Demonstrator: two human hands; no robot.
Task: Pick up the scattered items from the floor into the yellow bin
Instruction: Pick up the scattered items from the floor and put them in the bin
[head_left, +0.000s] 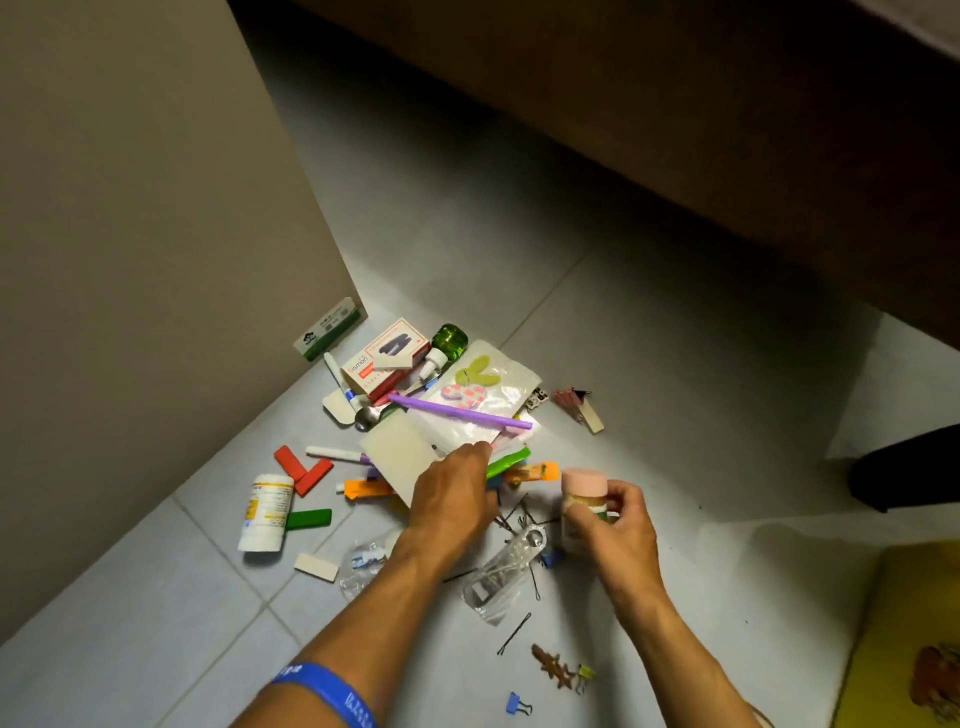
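Several small items lie scattered on the grey tiled floor (467, 218). My right hand (618, 514) grips a small bottle with a pink cap (582, 499), held upright just above the floor. My left hand (452, 493) reaches into the pile, its fingers curled down over a white flat card (395, 457) and a green clip (506, 462); what it grips is hidden. A purple stick (457, 411) lies across a clear sticker pouch (493, 395). The yellow bin (904, 649) shows at the bottom right corner.
A white pill bottle (265, 512), red blocks (304, 470), a green block (309, 518), a red-and-white box (387, 358), a green jar (451, 340), hairpins (514, 631) and a blue binder clip (518, 704) lie around. A beige wall (156, 234) stands left, dark furniture (675, 130) behind.
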